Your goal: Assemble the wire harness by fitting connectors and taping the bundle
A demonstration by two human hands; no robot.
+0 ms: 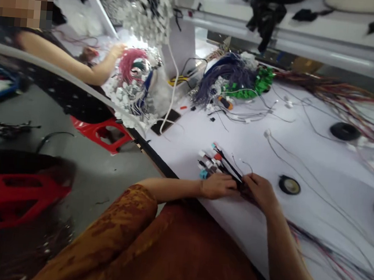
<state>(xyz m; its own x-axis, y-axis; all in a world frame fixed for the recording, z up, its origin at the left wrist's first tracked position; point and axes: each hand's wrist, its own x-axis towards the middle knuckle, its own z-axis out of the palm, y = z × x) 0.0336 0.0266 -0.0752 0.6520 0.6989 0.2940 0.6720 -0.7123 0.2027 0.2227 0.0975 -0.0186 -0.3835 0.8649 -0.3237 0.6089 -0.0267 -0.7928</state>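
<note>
Both of my hands are on a wire harness (228,164) near the table's front edge. Its black-sleeved branches end in white, red and light blue connectors, which fan out to the upper left. My left hand (218,186) is closed around the bundle just behind the connectors. Close beside it, my right hand (259,189) pinches the dark bundle where the branches meet. The wires inside my fingers are hidden. To the right of my right hand lies a roll of black tape (289,185). Loose wires (330,250) run off to the lower right.
Bundles of purple wires (226,76) with green connectors (247,89) lie at the back, near an orange-and-black tool (225,102). Another black roll (345,131) sits at right. A co-worker's arm (67,59) reaches toward pink wires (131,64). Red stools (101,133) stand on the floor.
</note>
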